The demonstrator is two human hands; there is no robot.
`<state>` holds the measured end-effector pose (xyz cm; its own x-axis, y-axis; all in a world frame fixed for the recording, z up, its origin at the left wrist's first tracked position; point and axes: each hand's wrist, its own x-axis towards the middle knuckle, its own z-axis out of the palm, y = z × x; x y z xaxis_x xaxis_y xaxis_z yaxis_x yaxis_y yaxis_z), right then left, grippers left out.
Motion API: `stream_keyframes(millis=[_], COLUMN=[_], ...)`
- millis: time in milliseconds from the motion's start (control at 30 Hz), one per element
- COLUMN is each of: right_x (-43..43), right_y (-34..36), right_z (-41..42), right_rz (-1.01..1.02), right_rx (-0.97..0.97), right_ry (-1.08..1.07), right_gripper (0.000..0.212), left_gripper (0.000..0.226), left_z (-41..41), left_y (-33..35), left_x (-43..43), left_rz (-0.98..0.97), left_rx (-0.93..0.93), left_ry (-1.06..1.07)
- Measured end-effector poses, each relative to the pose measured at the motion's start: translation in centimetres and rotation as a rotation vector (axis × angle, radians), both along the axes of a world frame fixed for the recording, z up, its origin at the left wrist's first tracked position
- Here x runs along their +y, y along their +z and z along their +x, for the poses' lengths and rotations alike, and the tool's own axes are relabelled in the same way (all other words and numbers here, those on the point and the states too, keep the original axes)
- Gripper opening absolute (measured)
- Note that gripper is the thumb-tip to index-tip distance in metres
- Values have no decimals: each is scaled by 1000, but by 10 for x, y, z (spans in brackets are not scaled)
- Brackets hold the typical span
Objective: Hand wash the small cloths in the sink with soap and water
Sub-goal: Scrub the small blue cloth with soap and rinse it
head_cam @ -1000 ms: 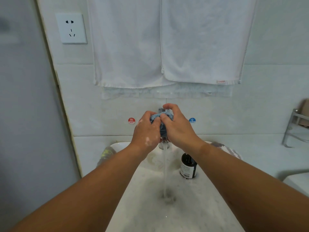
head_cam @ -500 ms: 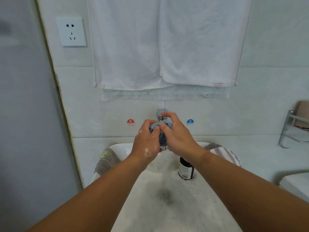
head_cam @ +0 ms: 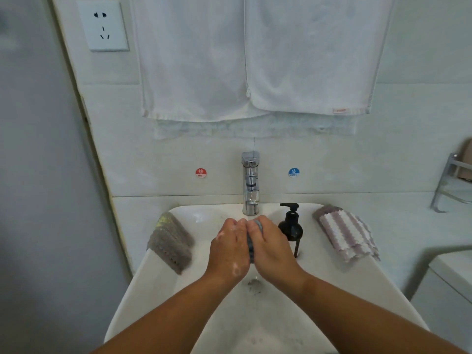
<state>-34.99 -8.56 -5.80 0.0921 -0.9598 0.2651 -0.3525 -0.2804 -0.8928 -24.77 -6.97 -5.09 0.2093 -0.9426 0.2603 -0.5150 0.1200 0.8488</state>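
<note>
A small blue-grey cloth (head_cam: 251, 245) is squeezed between my two hands over the white sink (head_cam: 158, 282), just below the chrome tap (head_cam: 250, 185). My left hand (head_cam: 229, 247) and my right hand (head_cam: 270, 247) both grip it, fingers curled, with soap foam on the left hand. Most of the cloth is hidden between the palms. No water runs from the tap. A grey cloth (head_cam: 169, 242) lies on the sink's left rim. A purple-and-white striped cloth (head_cam: 346, 232) lies on the right rim.
A black soap pump bottle (head_cam: 291, 226) stands in the basin right of my hands. White towels (head_cam: 255, 60) hang on the wall above the tap. A wall socket (head_cam: 106, 25) is at upper left, a metal rack (head_cam: 452, 185) at right.
The water stopped running. My hands came down from the tap's top with the cloth and now sit lower, over the basin; the tap is uncovered.
</note>
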Motion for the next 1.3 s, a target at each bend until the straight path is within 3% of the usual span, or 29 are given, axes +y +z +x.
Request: stream_keyframes(millis=[100,233,500,533,633,733,867,967,1300], right_x=[-9,-15,-18,-18,-18,-13,-6,-5,-3], right_y=[-10,-26,-29,-31,-24,-14,-14,-20,-21], right_z=[2,2,1,2,-1,-10,-7,-3,3], right_rz=[-25,-15,0,34,252,334,134,-45,-233], right_rx=[138,241,240,187,-115,-330,-321,-100,300], right_ry=[-81,-105,-66,-55,-19,72,56,-32,-108], right_gripper=[37,46,52,51,38,14,19,16,52], left_gripper=[23,25,42,46,41,18,20,27,43], left_z=[-2,-5,-3,-3,0,5,4,-3,-3], left_y=[-4,-12,-15,-19,-28,-30,-29,-28,-23], left_x=[-4,-6,-6,-8,-9,-9,-9,-3,-1], left_rz=[7,41,123,134,195,167,50,1,-30], left_rx=[-472,-688,-454,-340,226,432,371,229,-141], left_ry=[12,0,-7,9,-18,-76,-44,-40,2])
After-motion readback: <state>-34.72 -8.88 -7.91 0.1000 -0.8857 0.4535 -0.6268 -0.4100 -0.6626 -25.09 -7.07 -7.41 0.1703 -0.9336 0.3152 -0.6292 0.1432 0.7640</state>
